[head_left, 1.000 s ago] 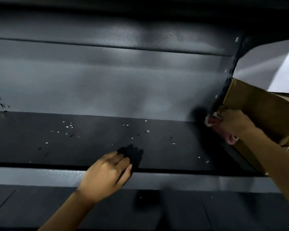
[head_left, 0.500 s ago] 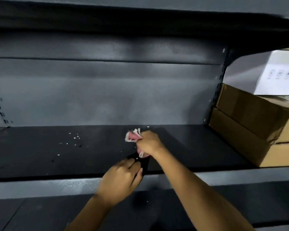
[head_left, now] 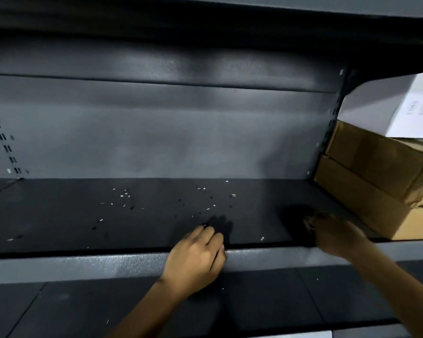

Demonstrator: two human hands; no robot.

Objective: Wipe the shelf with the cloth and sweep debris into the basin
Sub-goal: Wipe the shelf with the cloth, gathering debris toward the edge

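The dark shelf carries scattered white and black debris, with more bits near the middle and one white piece by the front edge. My left hand rests on the shelf's grey front lip, fingers curled together, nothing visible in it. My right hand lies palm down on the right part of the shelf, pressing the cloth beneath it; only a thin pinkish edge shows at the fingertips. No basin is in view.
Two stacked cardboard boxes stand at the right end of the shelf with a white box on top. A slotted upright separates them from this bay. A lower dark shelf lies below the lip.
My right hand with the cloth swept from the right corner to the middle, then back to the right near the front edge. The left hand stayed at the lip.
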